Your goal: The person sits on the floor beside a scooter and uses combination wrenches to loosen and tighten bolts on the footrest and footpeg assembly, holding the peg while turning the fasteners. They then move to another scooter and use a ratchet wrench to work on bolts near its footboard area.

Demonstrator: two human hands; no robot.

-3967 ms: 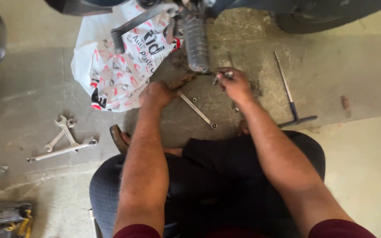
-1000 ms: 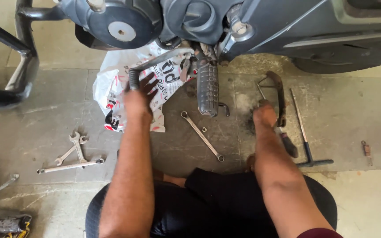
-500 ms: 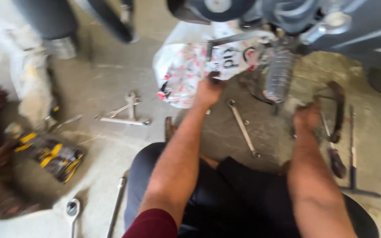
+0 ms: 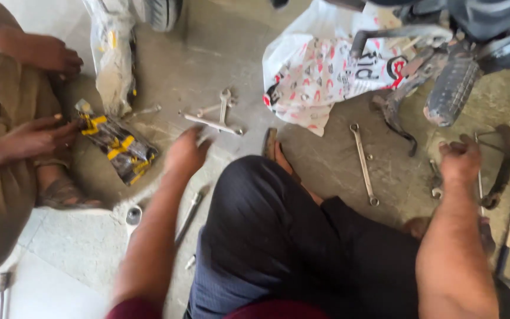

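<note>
The left hand (image 4: 185, 155) reaches with loosely spread fingers, holding nothing, toward a small pile of wrenches (image 4: 216, 117) on the rough concrete floor (image 4: 231, 53); I count about three thin grey metal ones, crossed over each other. The right hand (image 4: 460, 160) rests half curled on the floor beside a dark curved metal part (image 4: 506, 159); whether it grips something I cannot tell. One long ring wrench (image 4: 363, 162) lies between the hands. A crumpled white printed plastic bag (image 4: 320, 77) lies behind it.
</note>
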